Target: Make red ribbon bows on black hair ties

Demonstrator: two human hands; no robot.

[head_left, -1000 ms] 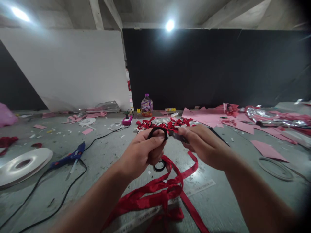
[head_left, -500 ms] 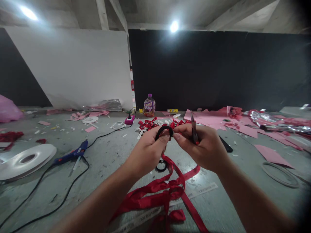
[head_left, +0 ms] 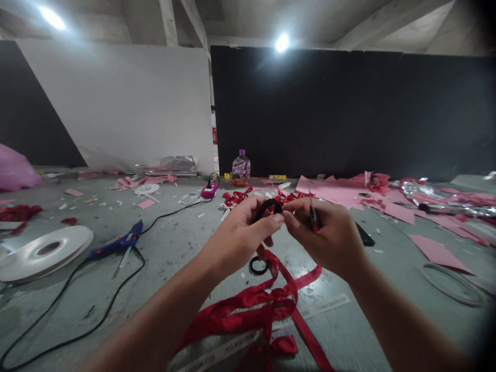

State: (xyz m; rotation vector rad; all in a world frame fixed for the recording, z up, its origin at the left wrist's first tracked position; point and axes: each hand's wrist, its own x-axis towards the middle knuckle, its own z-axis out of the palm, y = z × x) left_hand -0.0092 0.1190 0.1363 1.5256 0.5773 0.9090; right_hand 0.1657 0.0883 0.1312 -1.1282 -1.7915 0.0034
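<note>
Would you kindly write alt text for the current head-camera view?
A left hand holds a black band beside a right hand holding a slim tool, above red ribbon on a grey table; a blue glue gun lies to the left.

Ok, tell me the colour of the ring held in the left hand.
The ring is black; it shows best in the head view.

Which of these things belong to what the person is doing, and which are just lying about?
Part of the job, it seems:
black band, in the left hand
pointed tool, in the right hand
red ribbon, perhaps, lying nearby

Apparently just lying about:
glue gun
white spool
bottle
</note>
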